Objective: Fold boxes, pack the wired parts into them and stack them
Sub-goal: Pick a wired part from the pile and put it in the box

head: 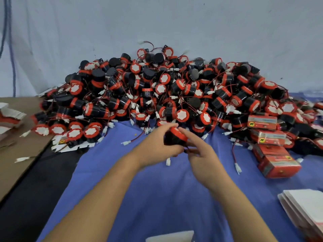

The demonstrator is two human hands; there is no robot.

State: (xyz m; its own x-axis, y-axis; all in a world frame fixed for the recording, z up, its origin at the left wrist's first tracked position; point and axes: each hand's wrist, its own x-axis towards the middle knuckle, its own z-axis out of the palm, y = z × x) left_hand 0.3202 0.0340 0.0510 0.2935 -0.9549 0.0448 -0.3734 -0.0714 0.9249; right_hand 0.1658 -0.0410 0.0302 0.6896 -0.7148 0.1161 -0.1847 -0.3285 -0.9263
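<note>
A big heap of black and red wired parts (162, 88) fills the far side of the blue cloth (157, 189). My left hand (155, 149) grips one black part with a red rim (174, 137), lifted just above the cloth in front of the heap. My right hand (201, 154) meets it from the right, fingers pinching near the part's underside where its wire is. A white connector (168, 161) hangs below the hands. Several folded red boxes (276, 161) are stacked at the right. Flat white box blanks (307, 208) lie at the lower right.
Brown cardboard (15, 163) with torn box pieces (8, 116) lies at the left. A flat box blank (70, 145) sits under parts at the heap's left edge. Loose white connectors (238, 168) lie on the cloth. A pale wall stands behind the heap.
</note>
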